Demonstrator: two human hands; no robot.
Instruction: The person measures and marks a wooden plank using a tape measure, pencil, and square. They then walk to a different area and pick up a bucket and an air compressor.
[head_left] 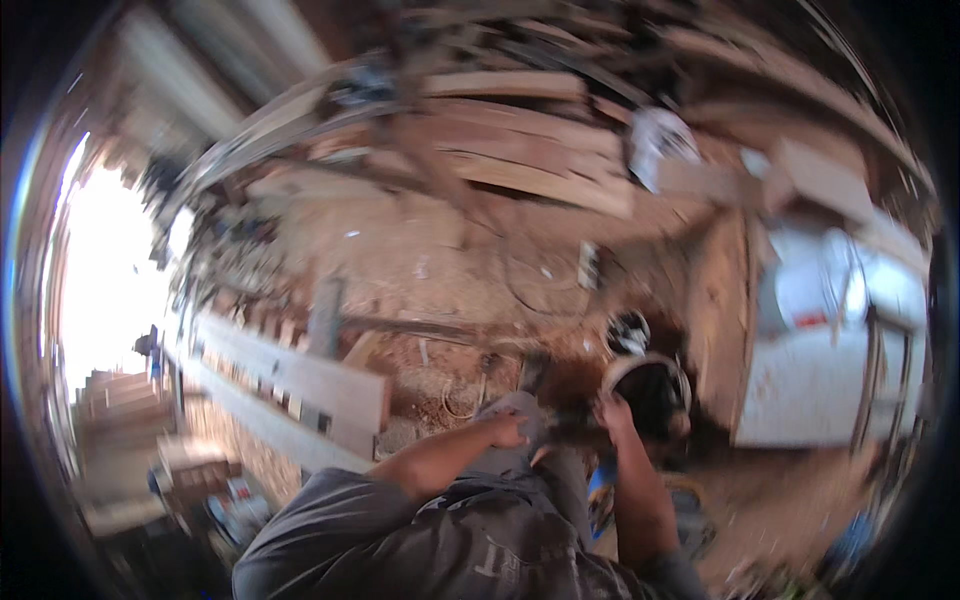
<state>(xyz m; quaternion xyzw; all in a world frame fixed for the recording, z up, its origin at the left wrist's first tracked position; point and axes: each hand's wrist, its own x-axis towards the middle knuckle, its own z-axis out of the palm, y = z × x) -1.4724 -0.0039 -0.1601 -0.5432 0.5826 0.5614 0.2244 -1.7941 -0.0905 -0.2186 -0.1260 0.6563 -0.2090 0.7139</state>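
Note:
My left hand (508,430) is over my left thigh, near the knee of my grey trousers. Blur hides how its fingers are set, and I make out nothing in it. My right hand (614,414) reaches forward to the near left side of a dark round bucket (655,400) with a pale rim. It overlaps the bucket's edge; whether it grips the edge or is only beside it, I cannot tell. Just beyond the bucket is a smaller round container (627,332) with something whitish and dark inside.
Long wooden beams (290,370) lie at the left. Stacked planks (530,145) fill the far side, with a white bundle (660,145) at their right end. A cable (515,285) crosses the dusty floor to a power strip (588,266). A white cabinet-like box (805,385) stands right.

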